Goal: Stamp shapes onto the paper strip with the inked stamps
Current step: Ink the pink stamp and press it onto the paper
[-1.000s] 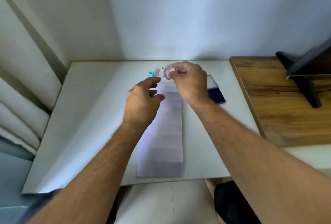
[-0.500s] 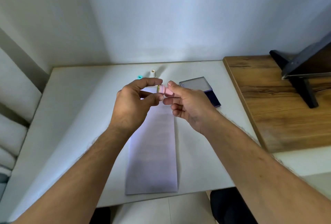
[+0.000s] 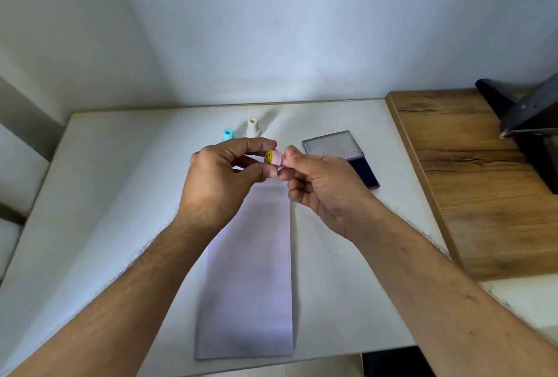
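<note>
A small pink stamp (image 3: 276,157) with a yellow smiley sticker on its end is held in the air above the far end of the pale paper strip (image 3: 250,280). My right hand (image 3: 320,183) pinches its right side between thumb and fingers. My left hand (image 3: 217,177) pinches its left end with thumb and forefinger. The strip lies lengthwise on the white table (image 3: 105,195), with no marks that I can see. A teal stamp (image 3: 228,134) and a white stamp (image 3: 252,127) stand beyond the hands. An open ink pad (image 3: 344,156) with a dark blue pad lies to the right.
A wooden surface (image 3: 483,183) adjoins the table on the right and carries a black stand (image 3: 525,123). White walls close the back and left. The table's near edge runs just below the strip's end.
My right hand lifted the pink stamp from beside the other stamps and brought it toward me. My left hand came up and took hold of its other end. The camera tilted down slightly.
</note>
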`<state>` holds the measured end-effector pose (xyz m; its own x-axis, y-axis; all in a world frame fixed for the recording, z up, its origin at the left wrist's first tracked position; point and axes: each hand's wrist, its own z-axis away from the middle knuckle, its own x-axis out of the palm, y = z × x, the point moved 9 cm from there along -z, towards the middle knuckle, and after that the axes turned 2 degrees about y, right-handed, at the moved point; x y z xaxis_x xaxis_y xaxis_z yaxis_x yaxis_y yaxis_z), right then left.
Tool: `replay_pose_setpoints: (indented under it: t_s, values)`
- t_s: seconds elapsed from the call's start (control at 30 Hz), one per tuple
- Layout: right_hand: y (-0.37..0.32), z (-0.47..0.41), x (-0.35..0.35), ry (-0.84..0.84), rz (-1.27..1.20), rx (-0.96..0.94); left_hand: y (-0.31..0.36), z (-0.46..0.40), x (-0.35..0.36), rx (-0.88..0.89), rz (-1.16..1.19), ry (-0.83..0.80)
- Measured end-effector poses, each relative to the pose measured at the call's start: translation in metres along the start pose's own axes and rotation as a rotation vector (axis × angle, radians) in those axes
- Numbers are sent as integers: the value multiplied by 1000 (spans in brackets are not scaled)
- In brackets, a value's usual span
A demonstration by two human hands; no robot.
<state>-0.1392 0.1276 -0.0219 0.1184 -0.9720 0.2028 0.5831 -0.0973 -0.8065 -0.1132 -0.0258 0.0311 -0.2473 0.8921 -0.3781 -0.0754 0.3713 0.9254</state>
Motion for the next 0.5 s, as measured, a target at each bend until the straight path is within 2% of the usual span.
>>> replay_pose_setpoints:
  t_s: [0.23, 0.5]
  values:
    - [-6, 0, 9, -83, 7, -66, -3, -1, -9, -31, 50, 3]
    - [-8, 6, 28, -93, 138, -198, -26, 12, -32, -178, 219, 36]
